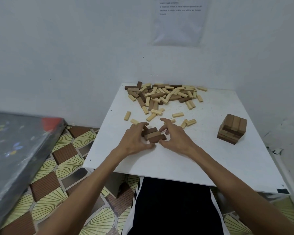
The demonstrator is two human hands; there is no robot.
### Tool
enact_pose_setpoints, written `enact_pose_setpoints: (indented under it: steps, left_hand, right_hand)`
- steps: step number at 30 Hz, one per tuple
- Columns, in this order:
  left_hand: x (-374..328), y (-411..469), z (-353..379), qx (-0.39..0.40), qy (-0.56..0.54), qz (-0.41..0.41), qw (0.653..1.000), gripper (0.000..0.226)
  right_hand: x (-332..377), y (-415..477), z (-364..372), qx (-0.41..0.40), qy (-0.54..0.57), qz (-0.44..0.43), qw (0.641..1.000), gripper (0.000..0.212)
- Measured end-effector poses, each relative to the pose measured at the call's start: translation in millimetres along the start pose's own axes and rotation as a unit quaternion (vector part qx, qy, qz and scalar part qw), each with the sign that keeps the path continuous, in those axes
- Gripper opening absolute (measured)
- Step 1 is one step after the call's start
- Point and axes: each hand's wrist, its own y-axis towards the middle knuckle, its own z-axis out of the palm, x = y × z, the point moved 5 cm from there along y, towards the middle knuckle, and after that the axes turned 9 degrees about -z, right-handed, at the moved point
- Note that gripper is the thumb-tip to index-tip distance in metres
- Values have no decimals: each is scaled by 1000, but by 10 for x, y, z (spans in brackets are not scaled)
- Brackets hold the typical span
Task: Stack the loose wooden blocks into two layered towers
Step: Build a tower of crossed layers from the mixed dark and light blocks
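So both hands are on a row of three brown rectangular wooden blocks (154, 135) lying flat mid-left on the white square table (159, 163). The left hand (136, 139) has its curled fingers round the left ends, and the right hand (176, 139) pinches the right ends with its index finger sticking out. The short brown wooden block tower (232, 128) stands well apart on the right, and the messy heap of pale and brown loose blocks (163, 94) is at the far edge.

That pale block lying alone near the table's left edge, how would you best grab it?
Pinch the lone pale block across its long sides at mid-length, coming from above. It lies flat, apart from others, so both sides are free.
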Motion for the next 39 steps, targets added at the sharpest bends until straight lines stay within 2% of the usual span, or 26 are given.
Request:
enact_pose_setpoints:
  steps: [6,8,10,13,17,22,28,39]
  left_hand:
    - [10,130,-50,53,-60,1,997,89]
    - [0,162,-76,87,-46,10,995,93]
    - [7,190,-116,84,-14,8,996,103]
    - [66,229,-160,88,40,-41,994,121]
    - [28,241,-126,154,76,-46,984,101]
    - [-70,246,-120,163,90,-28,982,67]
    - [-75,264,-122,181,89,-24,979,63]
    - [-86,308,-112,183,116,-34,976,61]
  right_hand:
    - [-10,50,24,44,-12,-5,999,92]
    - [-46,69,3,67,-18,-1,998,90]
    - [-62,98,-26,89,-17,5,996,86]
    - [-37,176,-58,121,-15,7,992,84]
    - [-9,263,-86,151,-4,5,988,80]
    - [-17,311,-85,168,2,24,986,80]
    - [11,377,-97,203,-18,30,979,79]
    - [-12,396,-77,212,-40,32,976,77]
